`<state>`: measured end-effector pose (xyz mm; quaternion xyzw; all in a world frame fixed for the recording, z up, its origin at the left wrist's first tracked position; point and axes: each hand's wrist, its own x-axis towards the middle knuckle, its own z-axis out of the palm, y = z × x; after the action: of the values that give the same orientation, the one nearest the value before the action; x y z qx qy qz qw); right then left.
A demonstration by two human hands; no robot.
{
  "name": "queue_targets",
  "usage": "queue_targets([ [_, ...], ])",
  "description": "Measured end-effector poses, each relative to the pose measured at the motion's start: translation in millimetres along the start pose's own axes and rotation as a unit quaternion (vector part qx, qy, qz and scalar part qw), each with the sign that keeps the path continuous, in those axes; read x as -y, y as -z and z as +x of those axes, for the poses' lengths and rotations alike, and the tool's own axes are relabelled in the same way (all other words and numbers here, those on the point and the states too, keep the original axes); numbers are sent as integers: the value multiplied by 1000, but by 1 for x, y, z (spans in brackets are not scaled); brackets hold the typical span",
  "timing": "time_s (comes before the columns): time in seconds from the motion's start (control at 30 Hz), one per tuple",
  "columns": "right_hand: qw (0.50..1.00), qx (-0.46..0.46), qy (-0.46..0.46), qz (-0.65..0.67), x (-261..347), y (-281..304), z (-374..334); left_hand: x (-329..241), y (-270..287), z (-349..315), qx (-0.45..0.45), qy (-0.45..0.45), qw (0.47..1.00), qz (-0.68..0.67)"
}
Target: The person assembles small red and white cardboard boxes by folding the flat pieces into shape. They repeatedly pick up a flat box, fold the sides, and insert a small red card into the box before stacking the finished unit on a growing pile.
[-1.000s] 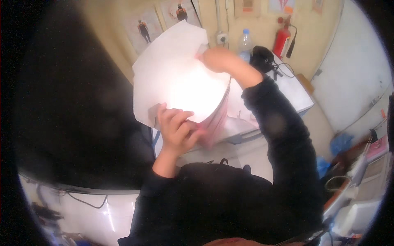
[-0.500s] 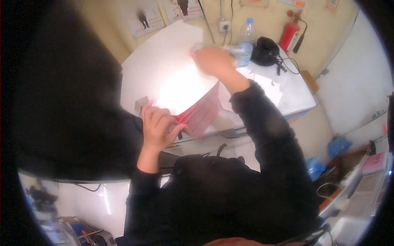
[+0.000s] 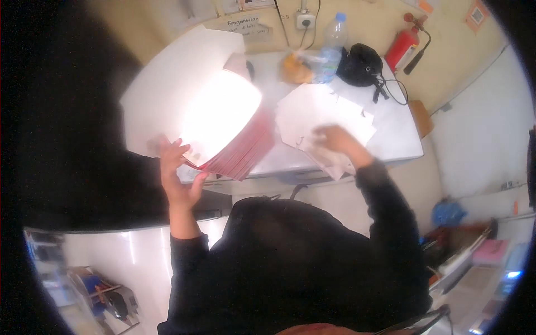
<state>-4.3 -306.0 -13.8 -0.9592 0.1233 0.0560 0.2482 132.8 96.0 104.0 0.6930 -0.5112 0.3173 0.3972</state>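
Observation:
My left hand (image 3: 181,173) grips the near corner of a thick stack of large sheets (image 3: 240,151), its fingers on top and its thumb at the lower edge. The stack shows white, glaring faces and pinkish-red edges that fan out on the right. Beyond it a wide pale sheet (image 3: 151,106) spreads left and away. Over a loose pile of white cut papers (image 3: 312,111), right of the stack, is my right hand (image 3: 338,142). Motion smears its fingers, so whether it holds a paper cannot be made out.
At the back of the white table (image 3: 399,139) stand a clear bottle with a blue cap (image 3: 333,50), an orange-yellow item (image 3: 296,68) and a black pouch with a cord (image 3: 360,67). A red fire extinguisher (image 3: 404,47) hangs on the wall near a socket (image 3: 305,22).
My right hand has come from the far end of the stack, back and right, to the loose papers. My left hand and the stack have shifted left in the picture.

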Motion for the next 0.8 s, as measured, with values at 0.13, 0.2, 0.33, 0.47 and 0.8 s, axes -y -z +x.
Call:
queue_targets([
  [0.13, 1000, 20, -4, 20, -46, -30, -50, -21, -7, 10, -13, -13, 997, 72],
  [0.2, 1000, 4, 4, 25, -52, -29, -55, -32, -15, 15, -55, -37, 996, 56],
  [0.33, 998, 48, 38, 32, -44, -5, -55, -61, -35, 23, -47, -98, 994, -7],
  [0.47, 995, 61, 53, -50, -68, -9, -42, -93, -83, 32, -37, -102, 984, -140],
  [0.8, 985, 127, 72, 95, -106, -16, -22, -150, -178, 23, 271, 27, 944, -189],
])
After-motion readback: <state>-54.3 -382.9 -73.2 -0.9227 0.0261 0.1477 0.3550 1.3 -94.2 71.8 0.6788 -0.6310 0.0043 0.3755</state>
